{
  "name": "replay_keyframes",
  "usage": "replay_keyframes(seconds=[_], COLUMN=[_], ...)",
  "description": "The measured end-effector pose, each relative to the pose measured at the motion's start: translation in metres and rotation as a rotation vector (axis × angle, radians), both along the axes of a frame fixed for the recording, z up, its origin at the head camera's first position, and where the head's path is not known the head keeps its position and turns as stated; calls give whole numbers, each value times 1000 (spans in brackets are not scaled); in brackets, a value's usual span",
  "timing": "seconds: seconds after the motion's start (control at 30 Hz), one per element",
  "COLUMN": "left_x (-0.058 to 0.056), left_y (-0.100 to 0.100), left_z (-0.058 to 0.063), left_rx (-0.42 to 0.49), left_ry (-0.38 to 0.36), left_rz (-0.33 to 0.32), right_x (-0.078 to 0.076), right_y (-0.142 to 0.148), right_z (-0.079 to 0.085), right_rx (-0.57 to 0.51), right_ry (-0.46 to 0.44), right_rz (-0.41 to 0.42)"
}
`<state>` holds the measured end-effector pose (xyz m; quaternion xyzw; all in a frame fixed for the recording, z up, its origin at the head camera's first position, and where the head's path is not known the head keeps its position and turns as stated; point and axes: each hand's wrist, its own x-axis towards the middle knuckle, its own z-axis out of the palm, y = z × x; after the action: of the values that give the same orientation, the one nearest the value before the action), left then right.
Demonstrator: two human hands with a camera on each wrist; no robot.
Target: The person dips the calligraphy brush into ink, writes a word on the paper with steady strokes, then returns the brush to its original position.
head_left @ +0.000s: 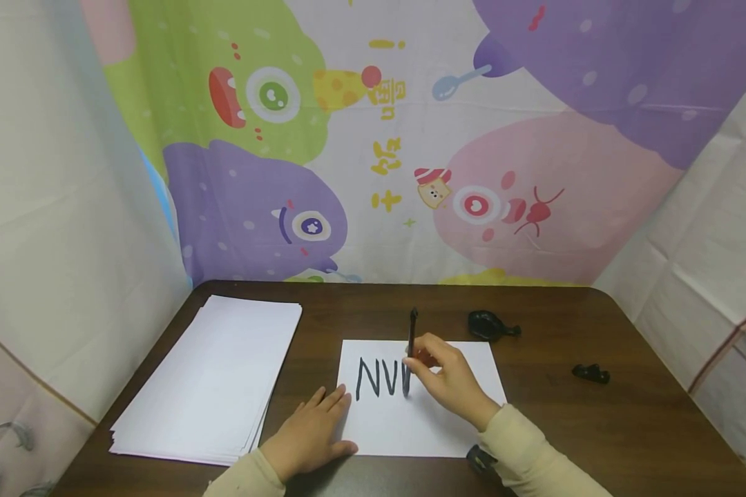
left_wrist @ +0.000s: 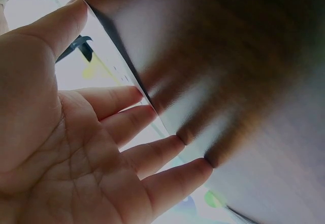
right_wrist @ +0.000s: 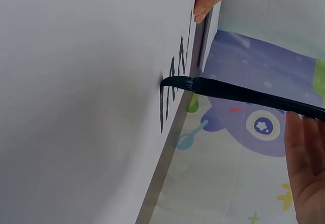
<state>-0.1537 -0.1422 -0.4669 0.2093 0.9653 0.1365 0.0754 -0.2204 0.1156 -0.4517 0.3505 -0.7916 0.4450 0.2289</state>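
Note:
A sheet of white paper (head_left: 429,431) lies on the table and bears large black strokes (head_left: 368,378) that read like "NV", with a further stroke partly hidden by the right hand. Between thumb and fingers, my right hand (head_left: 452,381) holds a black brush (head_left: 413,328) nearly upright over the sheet. The bent bristle tip of the brush (right_wrist: 177,82) touches the paper at the top of a stroke in the right wrist view. My left hand (head_left: 311,431) rests at the sheet's left edge, its fingers spread and touching paper and table.
A stack of white paper (head_left: 211,379) lies on the left of the brown table (head_left: 646,428). Toward the back right is a glossy black bottle-like object (head_left: 490,325); farther right lies a small black object (head_left: 590,373). A cartoon-printed cloth (head_left: 391,241) hangs behind the table.

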Motion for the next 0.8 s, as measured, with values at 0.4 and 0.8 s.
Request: replay_keyframes(seconds=[0.4, 0.8], left_x=[-1, -2], left_y=[0, 0], left_z=[-1, -1], left_rx=[-4, -5], left_ry=[-4, -11], left_rz=[-2, 3], right_x=[-1, 4], right_y=[0, 0], right_z=[3, 32], right_rx=[-11, -88], right_ry=[-4, -106], right_rz=[-2, -73])
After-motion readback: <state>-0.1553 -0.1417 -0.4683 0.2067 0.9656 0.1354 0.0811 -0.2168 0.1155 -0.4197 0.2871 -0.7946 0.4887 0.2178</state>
